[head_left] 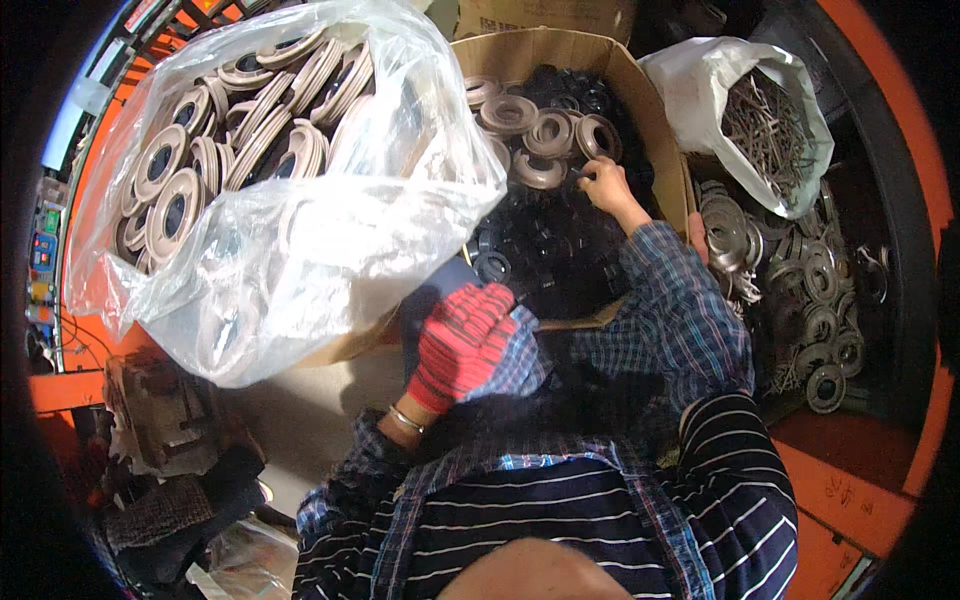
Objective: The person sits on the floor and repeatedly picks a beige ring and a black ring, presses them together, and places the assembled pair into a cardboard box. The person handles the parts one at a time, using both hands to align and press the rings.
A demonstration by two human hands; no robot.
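My left hand [462, 340], in a red and black striped glove, is at the near left edge of a cardboard box [655, 120]. Its fingers are curled, and what they hold, if anything, is hidden. Just beyond it lies a black ring [492, 266]. Bare and pinched together, my right hand [606, 188] reaches into the box over many small black parts [545, 240]. A small dark piece seems to be at its fingertips, too small to name. Beige ring-shaped parts [548, 134] lie in the far half of the box, close beyond the right hand.
On the left, a large clear plastic bag [290, 235] holds many beige rings with dark centres [178, 215]. A white sack [690, 85] of thin metal strips [765, 135] stands at the far right. Loose metal rings [822, 275] are heaped below it. An orange frame [840, 490] borders the area.
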